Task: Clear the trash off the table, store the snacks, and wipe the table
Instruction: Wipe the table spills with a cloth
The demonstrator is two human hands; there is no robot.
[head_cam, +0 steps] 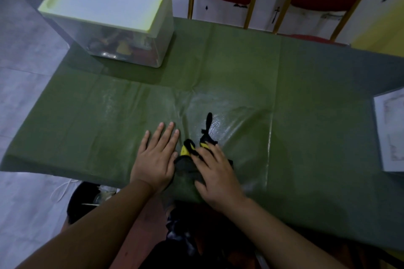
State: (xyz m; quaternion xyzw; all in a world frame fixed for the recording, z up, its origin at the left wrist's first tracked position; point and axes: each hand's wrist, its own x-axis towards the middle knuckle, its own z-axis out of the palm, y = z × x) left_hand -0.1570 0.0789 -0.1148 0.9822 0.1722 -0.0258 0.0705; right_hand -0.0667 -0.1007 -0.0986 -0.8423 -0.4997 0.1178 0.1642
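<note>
Left hand (pixel 156 157): fingers extended, palm flat on green table cover (pixel 240 67), holding nothing.
Right hand (pixel 215 172): fingers spread, pressing dark cloth (pixel 185 167) onto cover.

Both bare forearms reach forward from the bottom of the view and converge near the middle of the table's near edge. The left hand (pixel 156 157) lies flat, palm down, fingers straight, close together and pointing away from the body, thumb tucked toward the right hand. The right hand (pixel 215 172) sits just beside it, palm down, angled toward the left, its fingers curled and pressing down on a cloth (pixel 188 167). Its fingertips (pixel 200 151) bear on the cloth's far end. The two hands nearly touch.
</note>
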